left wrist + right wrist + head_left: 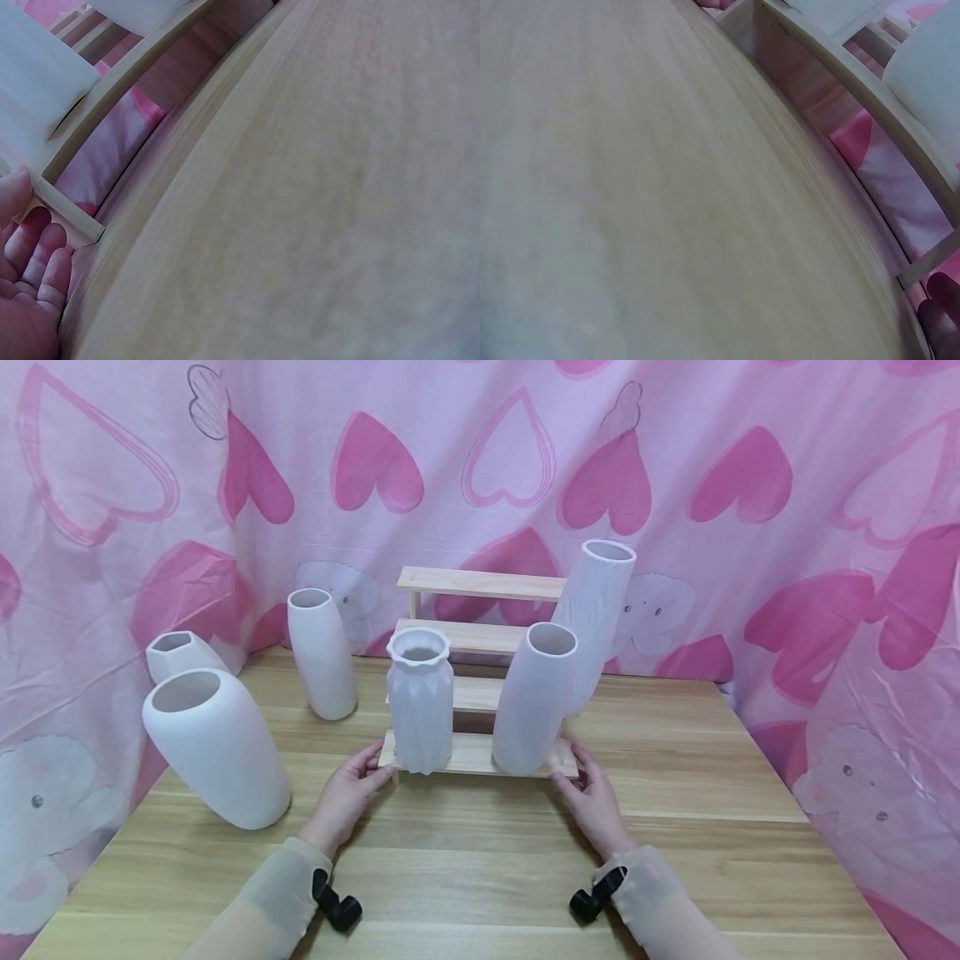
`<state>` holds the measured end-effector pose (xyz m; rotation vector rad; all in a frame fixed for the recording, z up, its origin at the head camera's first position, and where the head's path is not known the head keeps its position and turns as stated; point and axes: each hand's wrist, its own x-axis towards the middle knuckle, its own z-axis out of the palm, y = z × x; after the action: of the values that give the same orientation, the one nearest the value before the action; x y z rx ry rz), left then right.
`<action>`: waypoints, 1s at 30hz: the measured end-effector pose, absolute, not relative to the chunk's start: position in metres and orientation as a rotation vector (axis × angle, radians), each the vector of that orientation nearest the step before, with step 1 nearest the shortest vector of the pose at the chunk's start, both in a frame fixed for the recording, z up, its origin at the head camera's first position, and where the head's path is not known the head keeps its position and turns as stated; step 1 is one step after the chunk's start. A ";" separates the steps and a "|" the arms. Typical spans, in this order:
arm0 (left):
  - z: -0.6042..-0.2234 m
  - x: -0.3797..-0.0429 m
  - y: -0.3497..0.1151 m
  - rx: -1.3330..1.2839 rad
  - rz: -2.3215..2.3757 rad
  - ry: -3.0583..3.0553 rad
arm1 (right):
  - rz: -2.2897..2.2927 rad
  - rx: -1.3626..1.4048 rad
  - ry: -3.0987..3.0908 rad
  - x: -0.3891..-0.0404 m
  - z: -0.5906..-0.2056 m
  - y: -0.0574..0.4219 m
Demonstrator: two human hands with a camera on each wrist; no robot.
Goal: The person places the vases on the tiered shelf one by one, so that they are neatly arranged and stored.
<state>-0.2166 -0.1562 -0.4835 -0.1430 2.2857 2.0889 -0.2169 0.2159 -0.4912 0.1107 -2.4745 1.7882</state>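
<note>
A stepped wooden display rack (480, 583) stands mid-table. My left hand (351, 793) grips the left end of its lowest step, the thumb at the front edge. At the other end of that step, my right hand (594, 802) holds the corner the same way. On the lowest step are a white vase with a ruffled rim (422, 710), at left, and a smooth white vase (531, 710), at right. Behind the latter rises a tall textured white vase (600, 602); its base is partly hidden. The left wrist view shows curled fingers (52, 277) beside the rack's leg.
Left of the rack stand a slim white vase (322, 660), a wide oval-mouthed white vase (225, 760) and, partly behind it, a white vase with an angular mouth (183, 653). A pink heart-patterned curtain (465, 410) hangs around the wooden table (480, 877).
</note>
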 end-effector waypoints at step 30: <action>-0.406 -0.126 -0.175 0.388 1.675 3.176 | 1.884 -0.031 -2.384 -0.214 -0.495 0.212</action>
<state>-0.1256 -0.1752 -0.4057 0.3876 3.1758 1.6748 -0.2143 0.2117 -0.4953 -0.0312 -2.3837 1.8835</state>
